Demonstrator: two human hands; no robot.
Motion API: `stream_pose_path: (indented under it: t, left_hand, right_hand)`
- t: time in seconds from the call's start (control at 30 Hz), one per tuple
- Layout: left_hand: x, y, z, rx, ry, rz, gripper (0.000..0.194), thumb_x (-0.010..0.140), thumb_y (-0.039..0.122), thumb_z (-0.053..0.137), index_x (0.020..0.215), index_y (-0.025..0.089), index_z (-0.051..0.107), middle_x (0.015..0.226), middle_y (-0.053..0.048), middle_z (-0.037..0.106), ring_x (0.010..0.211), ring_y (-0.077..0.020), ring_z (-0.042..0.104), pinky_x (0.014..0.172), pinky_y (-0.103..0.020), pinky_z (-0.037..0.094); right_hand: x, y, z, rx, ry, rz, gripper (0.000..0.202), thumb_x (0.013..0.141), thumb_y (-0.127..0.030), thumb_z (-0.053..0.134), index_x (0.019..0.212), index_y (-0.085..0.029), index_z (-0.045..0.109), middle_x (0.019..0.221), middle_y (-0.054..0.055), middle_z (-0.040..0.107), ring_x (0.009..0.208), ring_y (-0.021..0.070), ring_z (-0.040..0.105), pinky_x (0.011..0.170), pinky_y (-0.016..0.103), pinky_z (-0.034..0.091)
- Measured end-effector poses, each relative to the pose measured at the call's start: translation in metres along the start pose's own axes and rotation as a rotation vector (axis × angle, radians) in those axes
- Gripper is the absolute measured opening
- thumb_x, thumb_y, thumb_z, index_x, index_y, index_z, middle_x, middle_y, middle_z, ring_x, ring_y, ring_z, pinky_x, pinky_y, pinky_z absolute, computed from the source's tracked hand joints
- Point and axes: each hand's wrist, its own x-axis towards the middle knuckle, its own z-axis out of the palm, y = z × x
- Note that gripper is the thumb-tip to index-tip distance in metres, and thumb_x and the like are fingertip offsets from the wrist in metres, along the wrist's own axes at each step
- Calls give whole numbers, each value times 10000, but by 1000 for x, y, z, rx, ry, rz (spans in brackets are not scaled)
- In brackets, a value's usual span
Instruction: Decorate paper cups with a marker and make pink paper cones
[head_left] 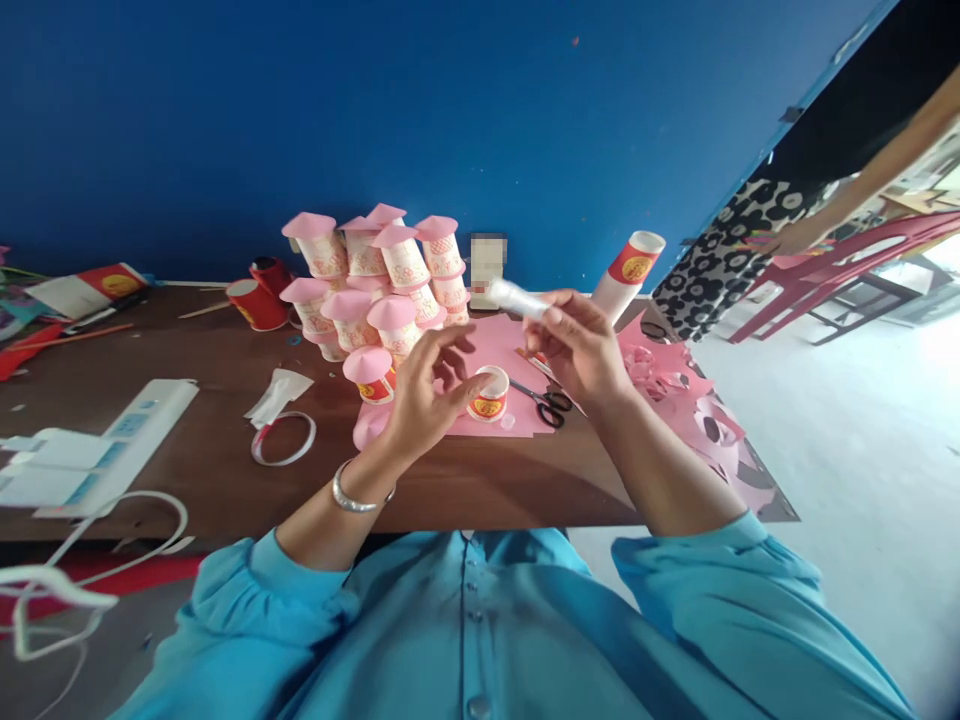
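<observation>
My right hand (577, 345) grips a small white tube (516, 298), raised above the table and slanting toward the left; blur hides any marking on it. With its fingers apart and curved, my left hand (435, 390) holds nothing. Beside its thumb stands a red and white paper cup (489, 396), open end up, on a pink paper sheet (491, 345). Black-handled scissors (551, 403) lie to the right of that cup. Just left of my left hand, another small red cup (373, 385) wears a pink paper cone.
Stacked cups with pink cone tops (394, 262) stand at the back. A tall cup stack (634, 265) leans at right, near pink paper scraps (694, 400). A tape roll (283, 438) and a power strip (124, 440) lie left. Another person's arm (862, 180) shows at far right.
</observation>
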Motion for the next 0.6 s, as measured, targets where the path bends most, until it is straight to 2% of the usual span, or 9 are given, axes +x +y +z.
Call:
stream_pose_path:
  t: [0.07, 0.1, 0.2, 0.27, 0.37, 0.43, 0.47, 0.53, 0.6]
  left_hand:
    - [-20, -5, 6, 172, -185, 95, 109, 993, 289, 712, 1075, 219, 729, 918, -16, 742, 689, -104, 654, 611, -216, 539]
    - [-31, -8, 11, 265, -313, 133, 98, 1024, 237, 648, 1058, 206, 734, 950, -31, 763, 737, -121, 694, 658, -232, 567]
    - [-54, -15, 32, 633, -637, 159, 328, 1012, 54, 499, 1253, 151, 699, 1206, -110, 772, 913, -193, 776, 680, -272, 601]
    - [-57, -20, 46, 806, -771, 133, 485, 965, -31, 455, 1377, 142, 641, 1366, -142, 720, 1044, -223, 781, 701, -280, 612]
    - [-54, -25, 59, 919, -886, 52, 468, 955, -50, 446, 1307, 152, 680, 1288, -145, 743, 958, -223, 792, 670, -287, 603]
    - [-52, -26, 59, 851, -875, 6, 351, 971, -18, 480, 1152, 153, 728, 1136, -125, 772, 849, -216, 781, 639, -293, 591]
    - [-52, -25, 58, 756, -825, -6, 280, 983, 18, 519, 1096, 156, 735, 1083, -114, 775, 826, -210, 771, 649, -296, 594]
    - [-49, -20, 52, 452, -644, -28, 128, 999, 152, 634, 1075, 171, 736, 1033, -90, 775, 818, -185, 750, 703, -291, 609]
    - [-38, -9, 44, 101, -456, -97, 151, 994, 269, 700, 1124, 199, 732, 936, -47, 758, 743, -135, 710, 680, -245, 595]
  right_hand:
    - [7, -12, -13, -63, 90, -55, 447, 818, -665, 828, 947, -265, 676, 810, -11, 650, 630, 116, 590, 592, 296, 559]
    - [11, -17, -21, -93, 119, -90, 472, 816, -706, 804, 953, -274, 674, 816, -8, 642, 624, 118, 575, 575, 298, 548]
    - [20, -32, -40, -110, 118, -190, 498, 811, -752, 780, 1031, -315, 688, 842, 4, 658, 637, 143, 576, 547, 318, 521]
    - [24, -40, -46, -78, 109, -231, 485, 800, -744, 791, 1038, -333, 692, 849, 7, 666, 647, 154, 576, 542, 330, 515]
    - [24, -48, -49, -40, 142, -234, 489, 753, -737, 825, 975, -324, 685, 834, 3, 653, 634, 149, 551, 550, 327, 527]
    - [22, -49, -50, -26, 156, -210, 493, 727, -717, 851, 952, -313, 679, 814, -7, 636, 618, 136, 530, 560, 314, 535]
    - [21, -47, -50, -18, 151, -195, 486, 726, -700, 857, 947, -308, 676, 798, -14, 624, 608, 128, 520, 562, 305, 535]
    - [19, -41, -50, 6, 116, -159, 453, 752, -668, 847, 937, -295, 668, 745, -31, 581, 576, 111, 486, 543, 286, 517]
    - [19, -32, -49, 44, 68, -111, 422, 795, -650, 813, 929, -279, 663, 676, -51, 513, 529, 97, 426, 494, 268, 475]
